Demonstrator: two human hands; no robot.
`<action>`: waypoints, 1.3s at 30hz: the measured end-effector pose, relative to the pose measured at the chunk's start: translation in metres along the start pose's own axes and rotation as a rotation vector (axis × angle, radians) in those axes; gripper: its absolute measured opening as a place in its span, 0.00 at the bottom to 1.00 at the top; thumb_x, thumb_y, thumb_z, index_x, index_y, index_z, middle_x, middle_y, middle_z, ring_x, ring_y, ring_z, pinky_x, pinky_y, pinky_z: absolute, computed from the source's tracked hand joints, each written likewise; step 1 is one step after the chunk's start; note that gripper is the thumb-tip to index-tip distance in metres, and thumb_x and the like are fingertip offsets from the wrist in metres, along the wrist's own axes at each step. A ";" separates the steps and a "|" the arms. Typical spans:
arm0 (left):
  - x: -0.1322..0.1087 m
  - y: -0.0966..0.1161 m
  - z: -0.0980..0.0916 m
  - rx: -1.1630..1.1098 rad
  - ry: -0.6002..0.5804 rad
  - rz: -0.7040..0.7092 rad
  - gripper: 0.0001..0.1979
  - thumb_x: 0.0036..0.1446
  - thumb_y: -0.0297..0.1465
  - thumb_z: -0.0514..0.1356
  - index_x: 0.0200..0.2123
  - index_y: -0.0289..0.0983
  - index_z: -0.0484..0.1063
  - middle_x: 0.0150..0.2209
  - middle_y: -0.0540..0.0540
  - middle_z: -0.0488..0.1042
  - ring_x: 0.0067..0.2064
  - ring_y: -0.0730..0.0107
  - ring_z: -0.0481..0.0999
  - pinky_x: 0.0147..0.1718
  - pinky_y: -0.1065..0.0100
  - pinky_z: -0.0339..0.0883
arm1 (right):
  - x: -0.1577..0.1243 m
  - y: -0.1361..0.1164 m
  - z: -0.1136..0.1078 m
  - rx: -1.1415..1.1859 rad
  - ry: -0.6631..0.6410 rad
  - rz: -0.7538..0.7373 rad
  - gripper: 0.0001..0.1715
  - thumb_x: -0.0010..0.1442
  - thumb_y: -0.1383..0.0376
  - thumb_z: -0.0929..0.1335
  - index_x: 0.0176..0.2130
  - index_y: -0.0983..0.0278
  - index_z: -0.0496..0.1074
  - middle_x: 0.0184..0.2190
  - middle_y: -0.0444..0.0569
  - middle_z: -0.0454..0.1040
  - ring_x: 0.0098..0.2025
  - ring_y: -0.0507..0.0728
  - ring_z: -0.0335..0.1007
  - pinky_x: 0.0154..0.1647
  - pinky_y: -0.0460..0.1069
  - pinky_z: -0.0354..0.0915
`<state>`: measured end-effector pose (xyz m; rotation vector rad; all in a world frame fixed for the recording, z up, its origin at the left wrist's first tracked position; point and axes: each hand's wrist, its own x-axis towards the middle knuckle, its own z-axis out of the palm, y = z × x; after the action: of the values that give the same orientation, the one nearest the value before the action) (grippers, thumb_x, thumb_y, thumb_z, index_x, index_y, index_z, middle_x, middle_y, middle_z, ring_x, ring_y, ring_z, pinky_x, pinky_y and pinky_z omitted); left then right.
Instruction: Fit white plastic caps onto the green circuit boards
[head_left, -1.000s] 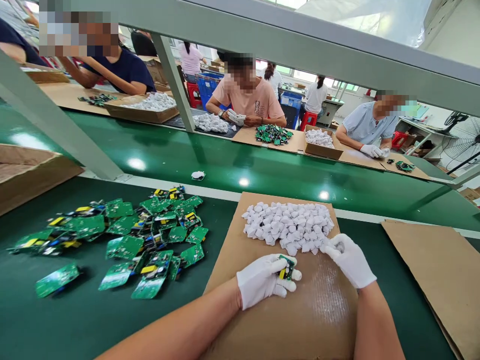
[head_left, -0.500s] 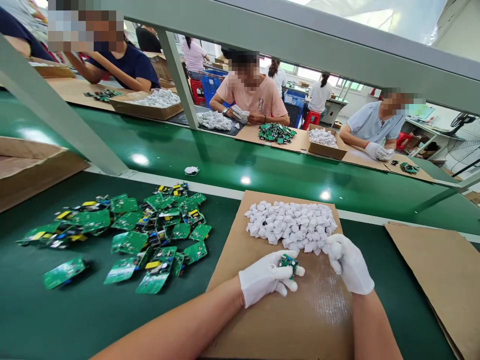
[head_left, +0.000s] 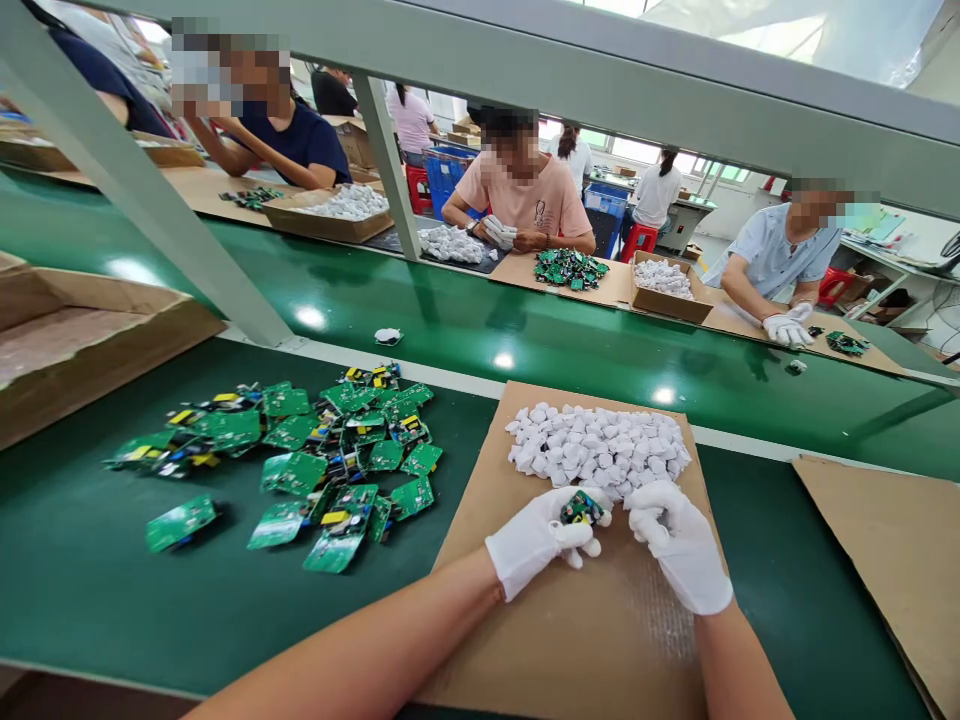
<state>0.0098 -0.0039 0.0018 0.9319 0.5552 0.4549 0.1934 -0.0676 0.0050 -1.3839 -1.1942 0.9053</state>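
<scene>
My left hand, in a white glove, is closed around a small green circuit board whose components face up. Just to its right, my right hand, gloved too, has its fingers curled in a pinch. Whatever lies between those fingertips is hidden, white against white. Both hands hover over a brown cardboard sheet, in front of a pile of small white pieces. Left of the cardboard, a loose heap of green circuit boards with yellow and black components spreads over the green table.
An open cardboard box stands at the left, another cardboard sheet at the right. A slanted grey post and overhead beam frame the bench. Across the green belt, which carries a white-topped board, several co-workers sit with similar piles.
My right hand has drawn back from the white pile toward my left hand. The board in my left hand has turned. The whole view has shifted slightly, and a small item now lies on the belt at right.
</scene>
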 end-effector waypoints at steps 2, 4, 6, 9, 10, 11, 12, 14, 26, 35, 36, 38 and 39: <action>0.002 0.000 -0.001 -0.005 -0.003 0.021 0.24 0.47 0.34 0.62 0.48 0.37 0.63 0.42 0.40 0.70 0.28 0.74 0.73 0.20 0.76 0.63 | 0.000 -0.002 0.003 0.014 -0.003 -0.037 0.09 0.52 0.62 0.67 0.36 0.60 0.69 0.23 0.41 0.66 0.23 0.51 0.63 0.25 0.47 0.63; 0.003 0.001 -0.001 0.011 -0.002 0.033 0.20 0.48 0.35 0.61 0.45 0.36 0.64 0.42 0.40 0.70 0.27 0.76 0.73 0.19 0.77 0.61 | -0.002 -0.004 0.005 0.027 -0.001 0.039 0.15 0.54 0.60 0.66 0.42 0.62 0.69 0.23 0.42 0.68 0.20 0.50 0.65 0.22 0.47 0.64; 0.003 0.002 0.000 0.034 0.006 0.048 0.17 0.47 0.34 0.61 0.41 0.35 0.65 0.44 0.40 0.70 0.27 0.76 0.72 0.18 0.78 0.60 | -0.004 -0.005 0.006 0.000 -0.047 0.150 0.18 0.56 0.56 0.64 0.42 0.64 0.69 0.21 0.43 0.69 0.15 0.49 0.62 0.15 0.45 0.60; 0.002 0.004 0.001 0.008 0.014 0.060 0.16 0.45 0.32 0.62 0.39 0.36 0.65 0.45 0.41 0.69 0.28 0.77 0.72 0.19 0.77 0.59 | -0.005 -0.003 0.007 -0.082 -0.080 0.184 0.16 0.57 0.55 0.63 0.35 0.65 0.72 0.18 0.42 0.69 0.11 0.47 0.58 0.10 0.44 0.55; 0.002 0.005 0.002 -0.011 0.009 0.058 0.17 0.45 0.32 0.62 0.40 0.36 0.65 0.44 0.41 0.69 0.28 0.77 0.71 0.19 0.77 0.59 | -0.005 -0.002 0.007 -0.108 -0.056 0.122 0.13 0.57 0.58 0.63 0.35 0.64 0.71 0.19 0.42 0.69 0.13 0.47 0.59 0.11 0.44 0.56; 0.001 0.006 0.002 -0.028 0.001 0.054 0.17 0.46 0.33 0.61 0.40 0.36 0.65 0.44 0.41 0.69 0.28 0.77 0.71 0.19 0.77 0.59 | -0.004 -0.002 0.006 -0.134 -0.028 0.029 0.10 0.56 0.61 0.64 0.35 0.63 0.71 0.20 0.42 0.70 0.16 0.49 0.62 0.14 0.44 0.59; 0.001 0.006 0.002 -0.042 -0.005 0.049 0.17 0.46 0.33 0.61 0.41 0.36 0.65 0.44 0.41 0.69 0.27 0.77 0.71 0.19 0.76 0.59 | -0.002 -0.001 0.006 -0.159 -0.005 -0.074 0.07 0.55 0.64 0.64 0.34 0.61 0.72 0.23 0.43 0.70 0.20 0.50 0.65 0.18 0.46 0.62; 0.001 0.007 0.001 -0.062 0.001 0.033 0.18 0.46 0.33 0.62 0.41 0.36 0.65 0.44 0.40 0.69 0.27 0.78 0.71 0.19 0.76 0.58 | 0.000 -0.002 0.005 -0.211 0.001 -0.252 0.07 0.51 0.70 0.64 0.29 0.60 0.72 0.26 0.45 0.71 0.29 0.54 0.68 0.29 0.49 0.66; 0.001 0.008 0.001 -0.058 -0.007 0.002 0.20 0.46 0.34 0.62 0.43 0.35 0.65 0.45 0.39 0.68 0.27 0.78 0.71 0.19 0.77 0.60 | -0.005 -0.004 0.012 0.079 0.035 0.123 0.12 0.55 0.59 0.66 0.33 0.65 0.71 0.20 0.43 0.69 0.15 0.49 0.62 0.15 0.46 0.60; 0.004 0.000 -0.004 -0.045 -0.031 0.013 0.18 0.45 0.33 0.63 0.41 0.35 0.65 0.44 0.40 0.68 0.29 0.76 0.73 0.21 0.77 0.62 | 0.000 -0.011 0.017 -0.006 0.069 0.134 0.18 0.53 0.56 0.67 0.39 0.66 0.72 0.21 0.44 0.71 0.20 0.51 0.66 0.21 0.47 0.65; 0.004 -0.001 -0.004 -0.044 -0.041 0.014 0.18 0.46 0.33 0.63 0.41 0.35 0.65 0.43 0.41 0.69 0.30 0.75 0.73 0.21 0.77 0.62 | -0.001 -0.011 0.018 -0.032 0.032 0.174 0.18 0.53 0.55 0.66 0.37 0.66 0.73 0.19 0.44 0.71 0.17 0.50 0.64 0.17 0.46 0.62; 0.005 -0.003 -0.005 -0.040 -0.054 0.017 0.19 0.46 0.32 0.63 0.43 0.34 0.66 0.41 0.41 0.70 0.30 0.75 0.73 0.21 0.78 0.62 | -0.002 -0.010 0.019 -0.077 -0.014 0.215 0.19 0.54 0.53 0.65 0.33 0.67 0.73 0.17 0.44 0.70 0.13 0.48 0.59 0.11 0.44 0.56; 0.005 -0.003 -0.005 -0.035 -0.055 0.020 0.21 0.46 0.32 0.63 0.45 0.35 0.66 0.40 0.42 0.70 0.30 0.75 0.73 0.21 0.78 0.62 | -0.002 -0.008 0.019 -0.084 -0.003 0.206 0.19 0.54 0.53 0.65 0.33 0.66 0.74 0.17 0.44 0.70 0.12 0.48 0.58 0.10 0.43 0.54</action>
<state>0.0105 0.0004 -0.0048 0.9142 0.4871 0.4546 0.1730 -0.0654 0.0097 -1.5962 -1.1168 1.0096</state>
